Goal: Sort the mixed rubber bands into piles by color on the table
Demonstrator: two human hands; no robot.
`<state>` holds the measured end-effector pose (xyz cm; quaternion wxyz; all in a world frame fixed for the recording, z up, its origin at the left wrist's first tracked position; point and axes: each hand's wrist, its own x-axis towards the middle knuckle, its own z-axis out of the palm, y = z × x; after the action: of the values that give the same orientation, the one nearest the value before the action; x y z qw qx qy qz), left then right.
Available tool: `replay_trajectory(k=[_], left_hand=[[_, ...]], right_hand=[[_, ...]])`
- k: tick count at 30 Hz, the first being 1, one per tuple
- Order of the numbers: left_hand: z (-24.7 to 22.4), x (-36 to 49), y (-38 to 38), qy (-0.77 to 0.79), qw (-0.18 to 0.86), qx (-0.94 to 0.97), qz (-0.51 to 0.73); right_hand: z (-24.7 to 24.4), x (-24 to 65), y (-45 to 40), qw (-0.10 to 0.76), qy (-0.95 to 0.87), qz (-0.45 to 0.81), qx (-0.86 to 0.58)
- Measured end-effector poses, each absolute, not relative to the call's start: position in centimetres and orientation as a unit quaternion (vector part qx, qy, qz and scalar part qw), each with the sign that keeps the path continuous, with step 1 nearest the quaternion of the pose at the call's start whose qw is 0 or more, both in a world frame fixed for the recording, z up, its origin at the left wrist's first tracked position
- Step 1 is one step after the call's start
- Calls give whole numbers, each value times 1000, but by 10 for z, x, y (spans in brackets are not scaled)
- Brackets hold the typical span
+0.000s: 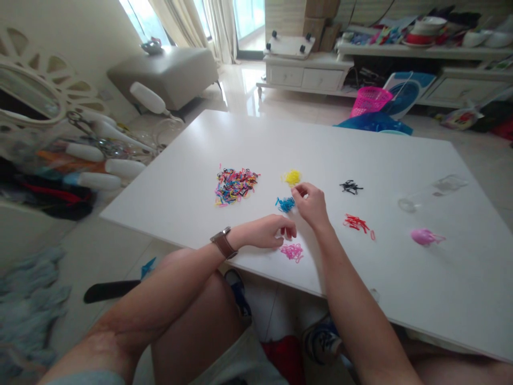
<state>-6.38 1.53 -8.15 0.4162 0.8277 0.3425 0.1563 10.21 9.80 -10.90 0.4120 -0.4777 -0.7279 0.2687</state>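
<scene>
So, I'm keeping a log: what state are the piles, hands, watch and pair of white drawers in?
Mixed pile: multicoloured, spread out
Yellow pile: heaped
Blue pile: heaped
Black pile: loosely scattered
Red pile: loosely scattered
Pink pile: loosely heaped
Left hand: fingers curled
Right hand: fingertips drawn together, contents unclear
Watch: strapped on
White drawers: shut
</scene>
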Motion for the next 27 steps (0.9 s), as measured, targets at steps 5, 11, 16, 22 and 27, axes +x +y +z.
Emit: replay_trajectory(k=[5,11,16,22,27], left_hand=[[-84,-71,15,338,417,832,140],[-80,-65,10,316,454,820,147],[-65,-106,30,394,412,789,231],[-73,-200,51,609,192,726,255],[-92,-219,61,635,225,716,182]], right_hand=[[-110,103,99,408,-734,256,-479],[-112,103,100,414,-738,249,-472],[-113,103,100,416,-731,252,-479],[-115,103,101,414,-733,253,-476],[-115,103,101,414,-732,254,-477]])
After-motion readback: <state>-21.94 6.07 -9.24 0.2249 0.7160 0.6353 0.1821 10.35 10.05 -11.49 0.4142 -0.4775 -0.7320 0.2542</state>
